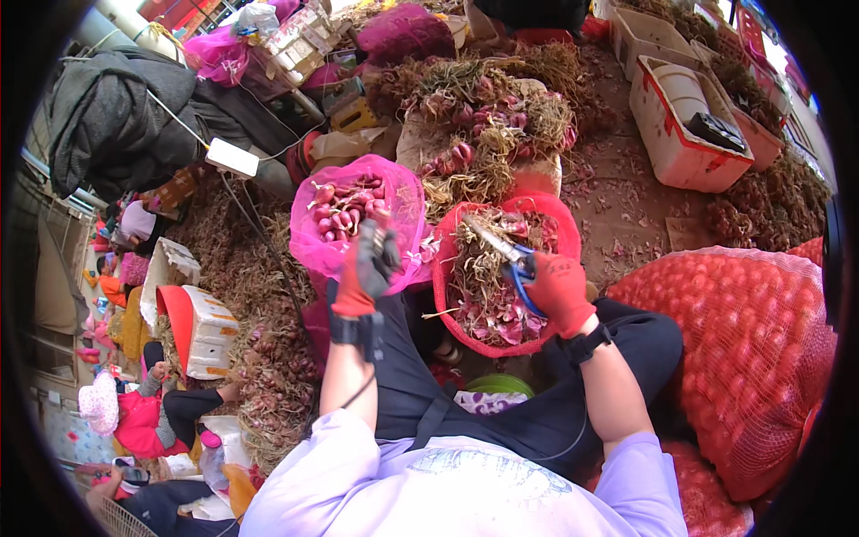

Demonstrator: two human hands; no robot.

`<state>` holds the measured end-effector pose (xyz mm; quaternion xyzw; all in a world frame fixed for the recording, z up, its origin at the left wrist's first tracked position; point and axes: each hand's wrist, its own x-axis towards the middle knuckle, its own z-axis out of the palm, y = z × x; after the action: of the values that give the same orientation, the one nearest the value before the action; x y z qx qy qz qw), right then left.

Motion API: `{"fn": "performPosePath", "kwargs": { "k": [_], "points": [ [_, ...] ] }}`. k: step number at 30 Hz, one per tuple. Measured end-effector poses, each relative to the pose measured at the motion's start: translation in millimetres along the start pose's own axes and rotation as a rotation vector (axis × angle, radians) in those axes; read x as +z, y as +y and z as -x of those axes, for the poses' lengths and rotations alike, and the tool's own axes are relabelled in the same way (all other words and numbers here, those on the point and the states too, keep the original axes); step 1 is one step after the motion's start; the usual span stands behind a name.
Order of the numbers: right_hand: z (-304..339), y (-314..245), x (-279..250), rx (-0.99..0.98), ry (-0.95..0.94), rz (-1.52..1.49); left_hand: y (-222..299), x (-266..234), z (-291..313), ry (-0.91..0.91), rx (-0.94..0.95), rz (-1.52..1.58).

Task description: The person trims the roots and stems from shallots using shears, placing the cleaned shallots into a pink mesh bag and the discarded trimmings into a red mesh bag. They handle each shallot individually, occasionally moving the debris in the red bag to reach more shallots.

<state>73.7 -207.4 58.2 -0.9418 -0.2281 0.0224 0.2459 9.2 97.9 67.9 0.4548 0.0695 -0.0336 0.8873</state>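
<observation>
Gripped in my right hand (559, 291), in a red glove, is a pair of blue-handled scissors (519, 285). Their blades point up and left over a red mesh-lined tub (574, 234) of dry stalks and purple skins (474, 277). My left hand (371, 264), in a grey and red glove, is raised at the near edge of a pink mesh-lined basin (407, 192). Its fingers look curled but are blurred, so I cannot make out whether they hold anything. Trimmed red shallots (344, 206) lie in that basin.
Bundles of shallots with dry stalks (488, 134) are piled ahead. Big red mesh sacks of shallots (725, 349) stand close on my right. White foam boxes (684, 125) sit at the far right. A person in a pink hat (100, 403) sits at left beside heaped stalks (268, 331).
</observation>
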Motion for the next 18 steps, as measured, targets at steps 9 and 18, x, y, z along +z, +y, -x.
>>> {"fn": "performPosePath", "kwargs": {
  "k": [9, 18],
  "points": [
    [-0.3, 14.7, -17.2, 0.034, 0.134, -0.060, -24.7, 28.6, -46.8, 0.379, -0.203, -2.147],
    [-11.3, 31.7, -54.8, 0.158, 0.272, -0.176, 53.6, -60.7, -40.5, 0.625, 0.277, -0.885]
  ]
}}
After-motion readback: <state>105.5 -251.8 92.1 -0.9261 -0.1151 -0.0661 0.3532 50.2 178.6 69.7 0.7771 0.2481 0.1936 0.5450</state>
